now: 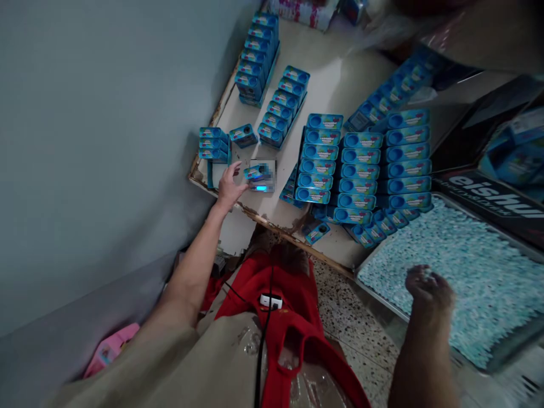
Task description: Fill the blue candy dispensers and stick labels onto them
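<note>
You should steady the small blue tin (253,173) on the desk (325,54) only lightly, as your left hand (230,186), just left of it, has its grip apart, while your right hand (429,286), above the tray (382,298) right of the tin, has a grip I cannot tell.

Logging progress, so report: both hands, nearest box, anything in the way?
Left hand open beside small blue box, contact unclear. Right hand curled over tray of bluish pieces, contents unclear. Stacked boxes stand farther right, left hand unblocked.
</note>
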`<act>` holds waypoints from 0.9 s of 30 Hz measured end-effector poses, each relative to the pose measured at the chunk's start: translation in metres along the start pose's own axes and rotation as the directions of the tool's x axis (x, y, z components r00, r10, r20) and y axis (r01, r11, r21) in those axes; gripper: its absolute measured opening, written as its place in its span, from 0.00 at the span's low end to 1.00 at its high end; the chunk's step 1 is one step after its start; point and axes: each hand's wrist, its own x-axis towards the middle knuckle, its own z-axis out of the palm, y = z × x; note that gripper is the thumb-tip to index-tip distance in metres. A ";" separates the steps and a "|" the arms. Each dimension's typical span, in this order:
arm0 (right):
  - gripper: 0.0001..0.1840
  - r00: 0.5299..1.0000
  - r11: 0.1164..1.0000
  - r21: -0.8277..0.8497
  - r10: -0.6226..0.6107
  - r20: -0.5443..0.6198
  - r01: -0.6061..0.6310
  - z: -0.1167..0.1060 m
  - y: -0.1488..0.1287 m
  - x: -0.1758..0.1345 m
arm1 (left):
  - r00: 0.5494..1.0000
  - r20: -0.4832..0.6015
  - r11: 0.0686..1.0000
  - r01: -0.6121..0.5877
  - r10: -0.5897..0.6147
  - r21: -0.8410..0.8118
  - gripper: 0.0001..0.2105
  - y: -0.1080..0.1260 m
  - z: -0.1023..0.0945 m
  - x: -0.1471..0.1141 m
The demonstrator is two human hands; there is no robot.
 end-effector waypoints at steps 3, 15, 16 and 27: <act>0.11 0.992 1.000 -0.007 0.012 0.129 -0.011 0.017 -0.004 -0.042 | 1.000 0.023 0.999 -0.006 0.007 -0.032 0.33 -0.008 -0.007 -0.005; 0.19 0.726 0.981 -0.190 0.108 0.679 0.032 0.247 -0.018 -0.222 | 1.000 -0.010 0.990 0.014 -0.016 -0.143 0.22 -0.052 -0.034 -0.016; 0.18 0.685 0.969 -0.246 0.161 0.710 0.027 0.275 -0.013 -0.233 | 1.000 -0.011 0.991 0.018 -0.020 -0.136 0.21 -0.054 -0.039 -0.018; 0.04 0.470 0.178 -0.442 -0.174 0.866 0.879 0.440 0.047 -0.224 | 0.998 0.045 0.993 0.039 -0.034 -0.108 0.13 -0.098 -0.064 -0.073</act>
